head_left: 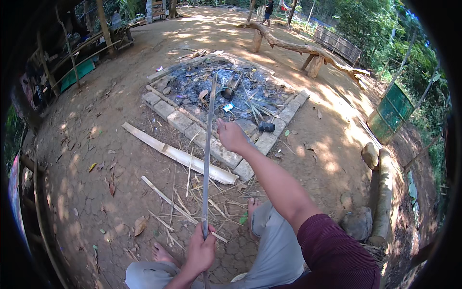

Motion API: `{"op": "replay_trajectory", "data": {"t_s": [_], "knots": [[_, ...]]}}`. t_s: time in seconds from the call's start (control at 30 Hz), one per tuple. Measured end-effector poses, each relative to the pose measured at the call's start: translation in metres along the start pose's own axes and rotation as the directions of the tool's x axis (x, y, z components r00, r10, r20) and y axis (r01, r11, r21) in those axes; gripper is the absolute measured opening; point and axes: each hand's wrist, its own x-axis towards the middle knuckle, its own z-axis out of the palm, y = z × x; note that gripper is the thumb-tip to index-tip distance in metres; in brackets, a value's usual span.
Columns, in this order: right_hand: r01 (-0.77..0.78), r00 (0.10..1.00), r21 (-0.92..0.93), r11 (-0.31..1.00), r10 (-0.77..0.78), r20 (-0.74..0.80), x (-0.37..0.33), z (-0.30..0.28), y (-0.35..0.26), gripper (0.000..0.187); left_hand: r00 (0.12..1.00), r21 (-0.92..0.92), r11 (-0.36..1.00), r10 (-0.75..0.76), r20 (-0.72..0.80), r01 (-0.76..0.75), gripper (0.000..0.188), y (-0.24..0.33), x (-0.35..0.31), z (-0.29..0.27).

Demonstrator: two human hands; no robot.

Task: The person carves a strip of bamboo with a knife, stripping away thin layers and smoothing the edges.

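Observation:
A long, narrow strip (207, 168), apparently of split bamboo, stands nearly upright in front of me, its far tip reaching over the ash. My left hand (200, 251) is wrapped round its lower part, near my knees. Farther up, my right hand (232, 136) is closed at the strip's right side, arm stretched out; whether it grips the strip or a small tool is hidden. On the ground left of the strip lies a wide split bamboo piece (175, 155). Thin bamboo slivers (166, 197) are scattered around my bare feet.
Ahead lies a fire pit edged with blocks (164, 110), holding ash and litter. A black object (266, 126) rests on its edge. A log bench (308, 48), green drum (391, 113), stone (370, 155) and log (383, 197) stand right. A person (268, 12) is far off.

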Motion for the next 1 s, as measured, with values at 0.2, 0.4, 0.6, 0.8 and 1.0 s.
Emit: {"op": "replay_trajectory", "data": {"t_s": [0.2,0.4,0.6,0.8,1.0], "knots": [[-0.471,0.868,0.312,0.825,0.369,0.334,-0.007,-0.019,-0.007,0.057,0.986,-0.18,0.977,-0.088,0.14,0.112,0.013,0.0,0.004,-0.012],[0.032,0.976,-0.305,0.952,0.035,0.213,-0.029,-0.019,-0.015,0.048,0.998,-0.083,0.995,-0.055,-0.03,0.052,0.01,-0.015,0.011,-0.019],[-0.023,0.994,-0.399,0.916,0.064,0.091,-0.025,-0.029,-0.007,0.043,0.965,0.455,0.876,0.234,-0.115,-0.158,0.009,-0.018,0.009,-0.019],[-0.025,0.999,-0.455,0.89,0.001,-0.051,-0.022,-0.024,0.004,0.039,0.985,0.425,0.902,0.129,-0.114,-0.069,0.012,-0.022,0.005,-0.011],[-0.425,0.904,-0.396,0.814,0.363,-0.226,-0.01,-0.052,0.041,0.052,0.998,0.214,0.977,-0.004,0.056,-0.008,0.01,-0.05,-0.003,-0.013]]}}
